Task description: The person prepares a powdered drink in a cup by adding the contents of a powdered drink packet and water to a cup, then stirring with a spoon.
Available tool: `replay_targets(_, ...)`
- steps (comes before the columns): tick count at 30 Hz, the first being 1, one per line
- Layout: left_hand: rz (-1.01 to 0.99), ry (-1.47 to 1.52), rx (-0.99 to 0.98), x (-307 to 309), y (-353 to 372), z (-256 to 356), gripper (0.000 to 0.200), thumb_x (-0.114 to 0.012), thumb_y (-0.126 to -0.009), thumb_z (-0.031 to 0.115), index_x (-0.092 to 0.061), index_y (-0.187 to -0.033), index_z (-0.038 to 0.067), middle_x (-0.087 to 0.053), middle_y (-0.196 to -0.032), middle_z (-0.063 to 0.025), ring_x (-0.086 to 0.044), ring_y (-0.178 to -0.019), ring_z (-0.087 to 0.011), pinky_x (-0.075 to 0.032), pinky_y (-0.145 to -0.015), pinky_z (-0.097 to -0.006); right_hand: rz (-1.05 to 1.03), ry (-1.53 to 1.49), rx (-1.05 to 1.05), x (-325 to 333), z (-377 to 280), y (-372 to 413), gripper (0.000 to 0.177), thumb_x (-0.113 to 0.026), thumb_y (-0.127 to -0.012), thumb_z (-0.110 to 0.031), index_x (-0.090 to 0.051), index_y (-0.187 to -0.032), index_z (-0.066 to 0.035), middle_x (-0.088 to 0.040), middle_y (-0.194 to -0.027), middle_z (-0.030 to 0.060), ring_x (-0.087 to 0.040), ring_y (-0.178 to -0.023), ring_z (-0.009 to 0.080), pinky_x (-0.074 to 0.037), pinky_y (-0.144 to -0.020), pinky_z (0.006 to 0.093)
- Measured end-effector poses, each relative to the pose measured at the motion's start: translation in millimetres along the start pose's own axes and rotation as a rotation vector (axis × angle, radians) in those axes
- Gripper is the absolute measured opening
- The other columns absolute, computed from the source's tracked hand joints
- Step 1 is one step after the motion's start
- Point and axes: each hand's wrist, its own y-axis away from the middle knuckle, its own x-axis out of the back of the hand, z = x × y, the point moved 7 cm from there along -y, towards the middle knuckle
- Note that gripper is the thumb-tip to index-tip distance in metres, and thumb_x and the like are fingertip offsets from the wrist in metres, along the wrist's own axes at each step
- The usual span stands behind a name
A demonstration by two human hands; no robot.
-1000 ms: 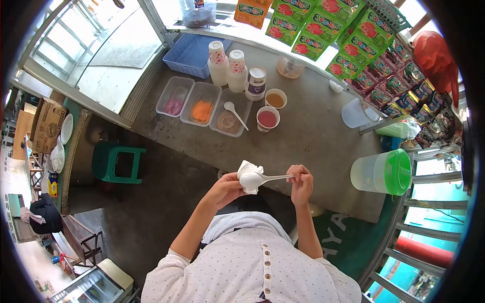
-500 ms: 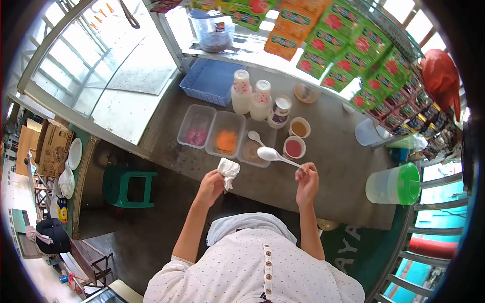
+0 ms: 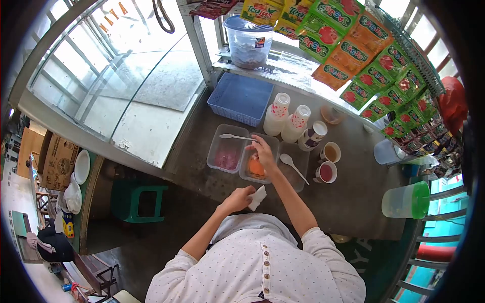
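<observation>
Sachets of drink powder (image 3: 364, 60) hang across the upper right of the frame above a grey table (image 3: 348, 202), and a glass case (image 3: 131, 76) fills the upper left.

At the centre of the frame, the right hand (image 3: 263, 151) reaches over a row of clear tubs. Its grip is pinched on the handle end of a white plastic spoon (image 3: 235, 136). The spoon's bowl points toward the left of the frame, over the pink-filled tub (image 3: 212, 164), while the hand itself hovers above the orange-filled tub (image 3: 245, 179).

The spoon looks light and thin. It is probably stiff enough to scoop with but likely to flex under load, and it may be slick if wet. The far end of the handle seems the sensible place to hold it, since that keeps the fingers clear of the bowl.

Lower down, the left hand (image 3: 236, 200) is closed around a crumpled tissue (image 3: 257, 197) near the table's front edge. The tissue is soft, nearly weightless and easily torn, so a loose clench is enough.

A second spoon (image 3: 294, 166) lies in the third tub (image 3: 304, 151). Two small cups of liquid (image 3: 328, 161) stand just beside that tub.
</observation>
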Motion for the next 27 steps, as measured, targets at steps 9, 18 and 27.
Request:
replay_targets(9, 0.324, -0.416, -0.102, 58.8, 15.9, 17.6, 0.029, -0.064, -0.078, 0.018, -0.059, -0.102, 0.004, -0.060, -0.098, -0.0156, -0.058, -0.093, -0.0332, -0.046, -0.081, -0.0404, 0.457, 0.505, 0.618, 85.4, -87.4, 48.0, 0.030, -0.057, -0.081, -0.008, -0.058, -0.110, -0.006, -0.059, -0.083, 0.0039, -0.047, -0.061, 0.0090, -0.040, -0.056, 0.0234)
replay_targets(18, 0.224, -0.040, -0.555, 34.4, -63.3, 115.7, 0.019, -0.061, -0.083, 0.014, -0.060, -0.098, 0.003, -0.060, -0.093, -0.0125, -0.062, -0.083, -0.0260, -0.048, -0.073, -0.0346, 0.533, 1.152, 0.670, 157.7, -162.8, 33.9, 0.060, -0.073, -0.070, -0.027, -0.051, -0.121, -0.005, -0.054, -0.112, 0.0197, -0.050, -0.110, 0.0361, -0.040, -0.094, 0.0416)
replay_targets(27, 0.124, 0.176, -0.528, 20.8, -97.4, 108.9, 0.021, -0.061, -0.084, 0.014, -0.059, -0.100, 0.001, -0.061, -0.091, -0.0104, -0.062, -0.083, -0.0193, -0.048, -0.074, -0.0306, 0.479, 1.182, 0.521, 162.1, -169.8, 26.4, 0.059, -0.075, -0.067, -0.028, -0.056, -0.117, -0.003, -0.059, -0.113, 0.0170, -0.057, -0.104, 0.0334, -0.044, -0.090, 0.0388)
